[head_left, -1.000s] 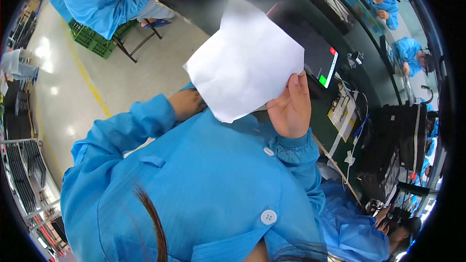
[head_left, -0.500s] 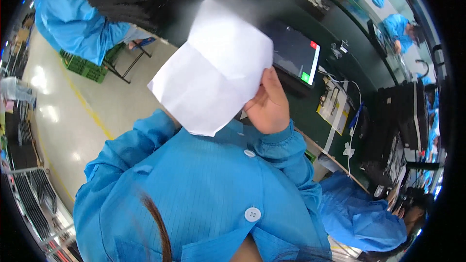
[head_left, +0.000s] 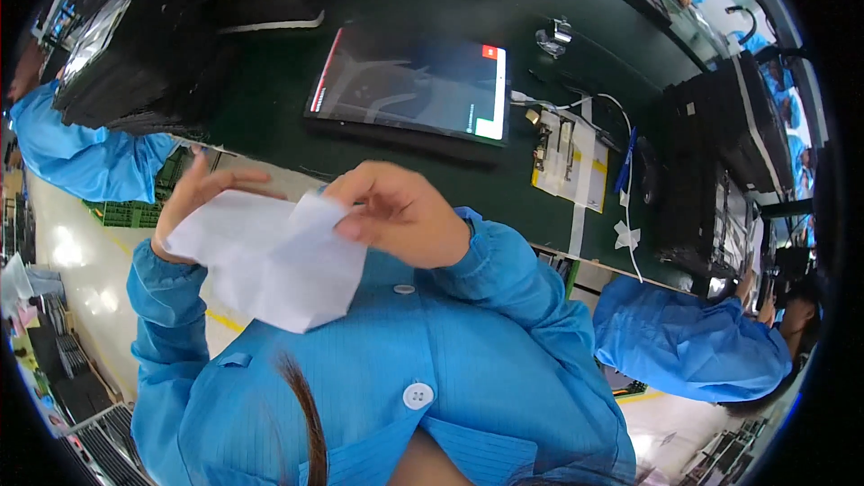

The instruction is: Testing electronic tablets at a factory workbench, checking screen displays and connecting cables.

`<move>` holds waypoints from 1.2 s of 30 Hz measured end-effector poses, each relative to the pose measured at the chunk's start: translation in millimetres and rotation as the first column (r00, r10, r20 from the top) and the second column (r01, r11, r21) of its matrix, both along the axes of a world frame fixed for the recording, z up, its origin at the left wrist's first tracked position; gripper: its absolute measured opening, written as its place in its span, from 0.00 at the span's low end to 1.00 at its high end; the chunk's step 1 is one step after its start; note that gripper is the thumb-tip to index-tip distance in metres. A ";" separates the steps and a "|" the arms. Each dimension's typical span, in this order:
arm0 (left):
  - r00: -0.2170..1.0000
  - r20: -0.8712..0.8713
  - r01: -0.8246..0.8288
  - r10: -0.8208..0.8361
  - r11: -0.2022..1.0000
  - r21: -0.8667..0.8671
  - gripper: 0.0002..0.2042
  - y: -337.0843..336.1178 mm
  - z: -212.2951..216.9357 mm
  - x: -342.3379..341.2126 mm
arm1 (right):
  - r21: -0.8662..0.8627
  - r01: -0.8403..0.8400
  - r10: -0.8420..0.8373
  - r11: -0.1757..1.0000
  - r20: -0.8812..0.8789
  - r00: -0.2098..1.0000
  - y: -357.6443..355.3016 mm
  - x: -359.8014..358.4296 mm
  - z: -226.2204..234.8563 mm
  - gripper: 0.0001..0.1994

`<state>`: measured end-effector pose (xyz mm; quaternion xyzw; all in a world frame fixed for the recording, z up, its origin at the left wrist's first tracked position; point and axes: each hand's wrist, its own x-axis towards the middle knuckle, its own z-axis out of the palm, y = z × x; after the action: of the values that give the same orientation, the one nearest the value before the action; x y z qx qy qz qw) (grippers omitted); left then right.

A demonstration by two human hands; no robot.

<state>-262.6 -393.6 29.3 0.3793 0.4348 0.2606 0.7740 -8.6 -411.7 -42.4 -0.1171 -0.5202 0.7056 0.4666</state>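
A sheet of paper (head_left: pixel 270 265) lies between the fingers of the left hand (head_left: pixel 193 202) and those of the right hand (head_left: pixel 400 216), touching both. Beyond the fingers, on the surface (head_left: pixel 270 99), lies a flat screen (head_left: pixel 409 81). Stacked trays (head_left: pixel 144 45) stand on the surface left of it, beyond the left fingers. Papers (head_left: pixel 569 157) and cables (head_left: pixel 621 180) lie right of the right fingers, and another person's sleeve (head_left: pixel 688 342) is farther right.

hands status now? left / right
Left hand: fingers spread, holding the far edge of the white crumpled cloth sheet.
Right hand: fingers curled, pinching the same sheet's upper edge.
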 end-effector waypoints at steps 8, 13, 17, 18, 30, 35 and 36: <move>0.779 -0.587 0.161 0.221 0.834 0.528 0.27 -3.1 22.4 -10.4 | 0.619 0.109 -0.309 0.778 0.225 0.924 15.7 1.1 24.5 0.17; 0.402 -0.642 0.274 0.653 0.584 0.765 0.19 -61.0 54.8 -17.9 | 0.224 0.061 -0.155 0.973 0.431 0.889 12.0 -37.6 -9.6 0.13; 0.395 -0.819 0.523 0.416 0.631 0.573 0.07 -93.2 39.8 0.0 | 0.594 -0.302 -0.114 0.745 0.560 0.820 9.2 -82.8 -63.8 0.13; 0.372 -0.873 0.622 0.316 0.613 0.487 0.05 -95.5 38.2 3.5 | 0.600 -0.465 -0.057 0.651 0.650 0.758 12.2 -90.5 -76.3 0.14; 0.876 -0.426 0.405 -0.228 0.827 0.391 0.24 -94.9 -95.6 -3.2 | 0.360 -0.251 -0.136 0.898 0.773 0.620 46.0 -94.6 -130.2 0.10; 0.829 -0.529 0.447 -0.182 0.785 0.429 0.23 -99.8 -93.1 -2.0 | 0.370 -0.200 -0.188 0.907 0.782 0.594 46.4 -94.9 -130.9 0.08; 0.818 -0.552 0.454 -0.165 0.775 0.440 0.22 -103.0 -92.3 -4.1 | 0.329 -0.196 -0.158 0.924 0.793 0.588 45.7 -94.7 -129.1 0.06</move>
<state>-266.7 -496.5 -63.0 0.7073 0.4481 0.1359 0.5295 -103.3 -366.0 -171.5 -0.3253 -0.8029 0.4642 0.1847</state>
